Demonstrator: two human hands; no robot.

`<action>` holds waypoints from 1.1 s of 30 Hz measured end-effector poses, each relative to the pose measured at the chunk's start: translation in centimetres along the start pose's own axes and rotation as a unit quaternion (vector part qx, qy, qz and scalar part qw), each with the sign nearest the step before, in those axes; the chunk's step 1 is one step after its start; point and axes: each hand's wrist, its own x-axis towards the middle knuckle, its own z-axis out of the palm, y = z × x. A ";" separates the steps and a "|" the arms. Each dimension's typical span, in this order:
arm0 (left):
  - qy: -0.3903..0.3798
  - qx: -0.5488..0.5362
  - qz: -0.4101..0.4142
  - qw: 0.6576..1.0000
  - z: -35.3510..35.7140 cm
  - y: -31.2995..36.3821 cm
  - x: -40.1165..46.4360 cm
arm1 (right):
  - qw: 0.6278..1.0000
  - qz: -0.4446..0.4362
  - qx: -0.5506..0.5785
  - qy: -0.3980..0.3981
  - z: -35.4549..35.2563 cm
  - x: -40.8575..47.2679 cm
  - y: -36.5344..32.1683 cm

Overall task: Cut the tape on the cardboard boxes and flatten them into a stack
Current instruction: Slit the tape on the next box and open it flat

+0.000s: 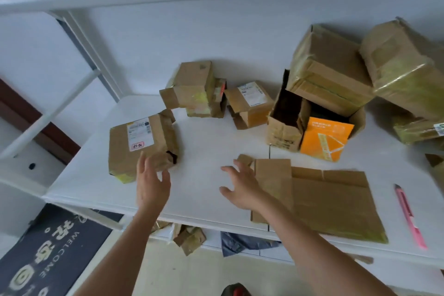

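White table (206, 151) strewn with cardboard boxes (141, 146)

Both hands (153, 185) (240, 187) spread, empty, near labelled box (141, 146); flattened cardboard (331, 202) right.

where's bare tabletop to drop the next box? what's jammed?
Bare patch mid-table, between the labelled box at left, the flattened cardboard at right and the small boxes behind; both hands hover there. A narrow strip separates the cardboard from the pink cutter. The back right is crowded with piled boxes.
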 end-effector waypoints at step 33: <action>0.065 -0.132 0.244 0.959 -2.8 5.1 -4.3 | 0.921 -0.013 0.384 0.062 -1.3 -2.7 -1.4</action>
